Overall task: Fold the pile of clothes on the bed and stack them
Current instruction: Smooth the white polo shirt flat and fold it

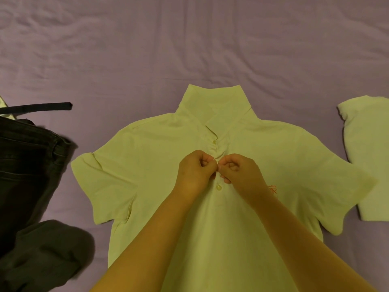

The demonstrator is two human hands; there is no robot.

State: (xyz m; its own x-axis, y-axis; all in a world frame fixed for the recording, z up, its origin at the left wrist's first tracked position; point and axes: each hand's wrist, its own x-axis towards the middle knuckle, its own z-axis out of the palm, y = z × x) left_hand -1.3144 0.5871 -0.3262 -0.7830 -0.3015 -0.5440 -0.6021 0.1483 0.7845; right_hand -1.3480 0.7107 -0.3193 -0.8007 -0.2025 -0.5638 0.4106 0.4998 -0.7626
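dark jeans [27, 165]: cut off at left edge
white folded garment [366, 157]: cut by right edge
middle button: hidden behind pinching fingers [210, 163]

Orange mark on the polo shirt [147, 165], partly hidden, unreadable

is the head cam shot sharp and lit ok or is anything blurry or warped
Head view: dim, warm light with a yellowish cast on the polo shirt; both hands at the placket look fairly sharp; the dark clothes at the left edge are smeared and lose detail; the wide lens stretches the forearms near the bottom.
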